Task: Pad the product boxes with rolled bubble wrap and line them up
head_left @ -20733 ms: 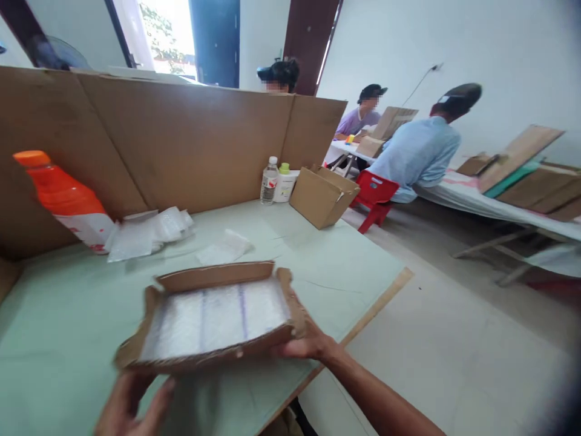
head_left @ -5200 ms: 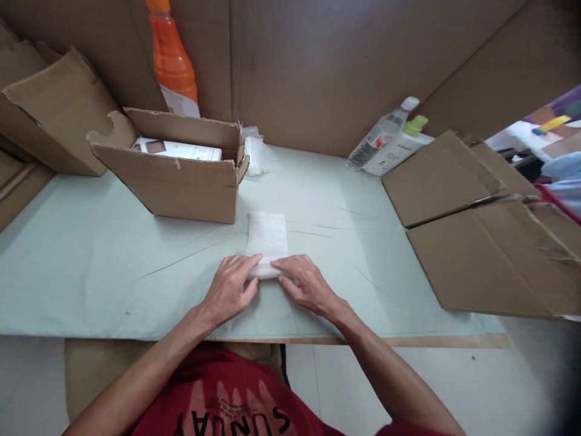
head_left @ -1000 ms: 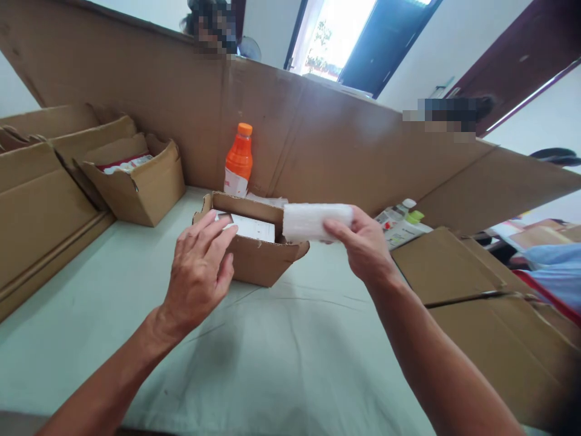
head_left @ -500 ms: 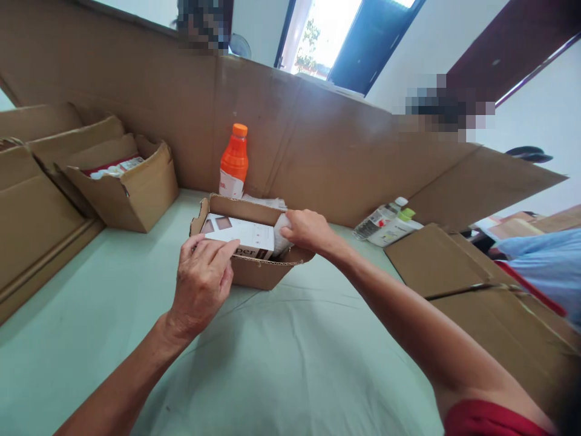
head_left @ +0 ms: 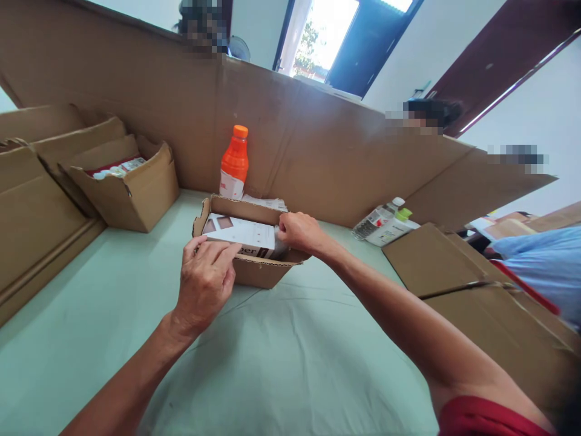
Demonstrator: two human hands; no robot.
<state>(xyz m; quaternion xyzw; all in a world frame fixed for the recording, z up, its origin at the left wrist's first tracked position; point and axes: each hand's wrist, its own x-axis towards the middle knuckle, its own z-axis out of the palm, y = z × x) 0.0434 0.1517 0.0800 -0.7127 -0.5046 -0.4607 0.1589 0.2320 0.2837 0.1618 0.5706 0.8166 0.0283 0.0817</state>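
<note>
On the far left we see a box with packs inside. Our left hand rests with loose fingers on the near wall of the small carton on the green tabletop. A white box lies inside it. Our right hand pushes a white wrap in beside the white box, fingers curled on it. An orange bottle stands behind.

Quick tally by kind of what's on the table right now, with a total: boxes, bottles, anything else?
Open cardboard boxes: 2, one under both hands, one at the left
White carton inside the near box: 1
Foam wrap under the right hand: 1
Orange bottle: 1
Lying bottles: 2
Left hand touches the near box.
Total: 7
</note>
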